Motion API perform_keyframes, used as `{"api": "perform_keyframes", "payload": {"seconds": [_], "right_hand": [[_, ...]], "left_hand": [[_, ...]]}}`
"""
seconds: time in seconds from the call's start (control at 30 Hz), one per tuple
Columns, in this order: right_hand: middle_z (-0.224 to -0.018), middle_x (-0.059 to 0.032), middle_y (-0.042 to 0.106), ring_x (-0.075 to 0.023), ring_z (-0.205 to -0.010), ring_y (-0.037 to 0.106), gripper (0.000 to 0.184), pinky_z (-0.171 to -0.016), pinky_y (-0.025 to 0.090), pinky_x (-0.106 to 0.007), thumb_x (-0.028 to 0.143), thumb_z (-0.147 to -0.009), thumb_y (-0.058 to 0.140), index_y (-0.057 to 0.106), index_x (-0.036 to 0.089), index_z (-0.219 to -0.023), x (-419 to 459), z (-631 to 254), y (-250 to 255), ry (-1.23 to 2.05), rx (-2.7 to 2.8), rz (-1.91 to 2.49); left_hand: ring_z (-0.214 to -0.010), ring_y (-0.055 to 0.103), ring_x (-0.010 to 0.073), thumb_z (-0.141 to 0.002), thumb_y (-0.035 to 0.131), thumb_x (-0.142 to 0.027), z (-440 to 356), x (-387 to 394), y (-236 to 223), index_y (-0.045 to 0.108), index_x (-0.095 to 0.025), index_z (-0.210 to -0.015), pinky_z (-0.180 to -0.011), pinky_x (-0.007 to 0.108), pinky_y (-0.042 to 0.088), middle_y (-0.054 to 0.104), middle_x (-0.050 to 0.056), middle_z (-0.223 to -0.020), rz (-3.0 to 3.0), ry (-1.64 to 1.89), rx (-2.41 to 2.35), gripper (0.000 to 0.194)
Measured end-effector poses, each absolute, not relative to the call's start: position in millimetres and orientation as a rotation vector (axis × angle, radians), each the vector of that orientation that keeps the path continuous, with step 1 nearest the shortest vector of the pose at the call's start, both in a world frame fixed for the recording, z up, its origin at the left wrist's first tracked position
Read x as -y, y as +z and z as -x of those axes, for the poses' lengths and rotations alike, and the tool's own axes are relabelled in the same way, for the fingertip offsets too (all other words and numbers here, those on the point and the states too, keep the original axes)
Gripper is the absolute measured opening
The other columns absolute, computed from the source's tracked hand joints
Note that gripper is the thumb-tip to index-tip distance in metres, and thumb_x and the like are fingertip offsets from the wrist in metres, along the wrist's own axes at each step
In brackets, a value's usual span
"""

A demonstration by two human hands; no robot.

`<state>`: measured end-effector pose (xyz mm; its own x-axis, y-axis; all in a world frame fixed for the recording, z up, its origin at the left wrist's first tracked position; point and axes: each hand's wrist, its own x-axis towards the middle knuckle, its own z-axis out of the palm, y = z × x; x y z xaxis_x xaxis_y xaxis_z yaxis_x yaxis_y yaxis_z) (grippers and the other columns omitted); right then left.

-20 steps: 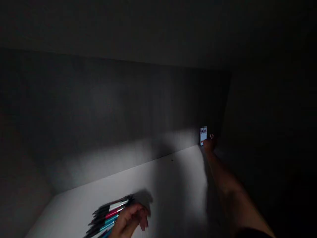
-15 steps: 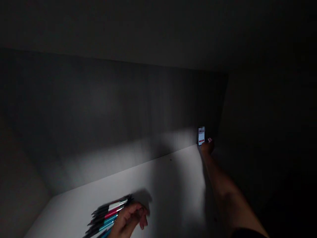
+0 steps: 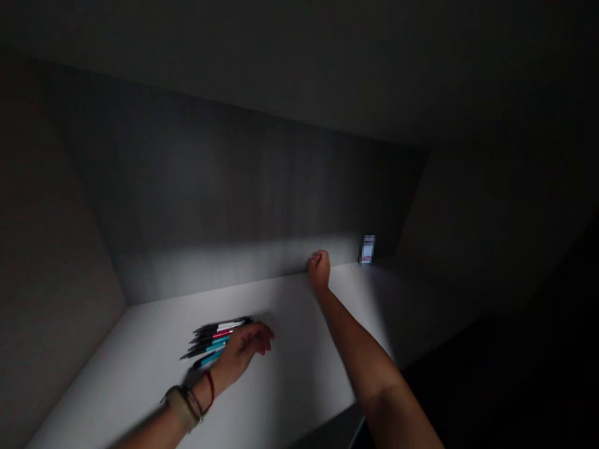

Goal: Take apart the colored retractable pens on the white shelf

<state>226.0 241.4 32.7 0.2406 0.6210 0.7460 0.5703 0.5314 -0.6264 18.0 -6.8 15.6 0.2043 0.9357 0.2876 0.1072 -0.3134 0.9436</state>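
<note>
Several pens (image 3: 213,340), black, white, red and blue, lie side by side on a white surface (image 3: 154,380). My left hand (image 3: 250,343) is over their right ends, partly covering them. Its fingers are loosely bent and a little apart, with nothing visible in them. Farther back, my right hand (image 3: 319,269) is at the foot of the grey back panel (image 3: 243,193). Those fingers are curled closed, and whatever they may hold is hidden. To the right of that hand, a phone (image 3: 367,251) with a lit, blurred screen stands upright against the panel.
A side wall (image 3: 60,249) closes off the left. The right side is in deep shadow, and the front edge of the surface shows near the bottom. My left wrist wears a watch (image 3: 182,408) and a red band (image 3: 211,386).
My right hand has left the phone and moved left along the back panel. The phone screen has changed. My left hand stays by the pens while the view has shifted.
</note>
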Motion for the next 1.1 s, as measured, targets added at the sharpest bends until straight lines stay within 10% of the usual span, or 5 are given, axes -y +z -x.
{"api": "perform_keyframes", "payload": {"seconds": [0.17,0.43,0.57,0.73,1.1], "right_hand": [[-0.086,-0.0047,0.063,-0.0166,-0.078,0.058,0.015,-0.078,0.046,-0.027,0.025,-0.087,0.044,0.058,0.019,-0.088,-170,-153,25,0.383,1.755,0.823],[-0.071,-0.0027,0.063,-0.0162,-0.065,0.059,0.022,-0.063,0.047,-0.026,0.036,-0.085,0.049,0.063,0.018,-0.087,-129,-144,7,0.728,1.749,0.877],[-0.067,-0.0008,0.062,-0.0139,-0.056,0.055,0.023,-0.054,0.044,-0.024,0.035,-0.084,0.049,0.064,0.018,-0.085,-133,-147,3,0.837,1.854,0.907],[-0.070,-0.0016,0.066,-0.0132,-0.059,0.058,0.020,-0.060,0.045,-0.024,0.033,-0.084,0.057,0.068,0.017,-0.083,-132,-142,3,0.861,2.114,0.879],[-0.086,-0.0048,0.074,-0.0168,-0.076,0.065,0.017,-0.072,0.047,-0.027,0.031,-0.084,0.065,0.077,0.018,-0.088,-128,-144,2,0.753,2.241,0.858]], "left_hand": [[-0.054,0.053,0.0121,-0.090,0.048,-0.033,-3,6,35,0.066,-0.013,-0.093,-0.051,0.022,0.041,0.064,0.002,-0.067,-1.692,1.385,-1.226,0.027],[-0.091,0.064,0.0210,-0.089,0.053,-0.043,71,3,72,0.068,-0.016,-0.106,-0.086,0.034,0.049,0.071,0.008,-0.099,-2.072,1.328,-1.672,0.035],[-0.120,0.053,0.0295,-0.067,0.077,-0.054,73,8,53,0.057,-0.019,-0.130,-0.104,0.041,0.040,0.060,0.012,-0.129,-2.483,0.993,-1.586,0.075],[-0.115,0.056,0.0250,-0.086,0.060,-0.039,72,0,35,0.070,-0.023,-0.102,-0.101,0.036,0.042,0.065,0.009,-0.118,-2.557,0.757,-1.658,0.025],[-0.085,0.066,0.0248,-0.080,0.059,-0.034,79,-18,29,0.073,-0.022,-0.078,-0.076,0.029,0.047,0.072,0.011,-0.088,-2.258,0.813,-1.769,0.019]]}}
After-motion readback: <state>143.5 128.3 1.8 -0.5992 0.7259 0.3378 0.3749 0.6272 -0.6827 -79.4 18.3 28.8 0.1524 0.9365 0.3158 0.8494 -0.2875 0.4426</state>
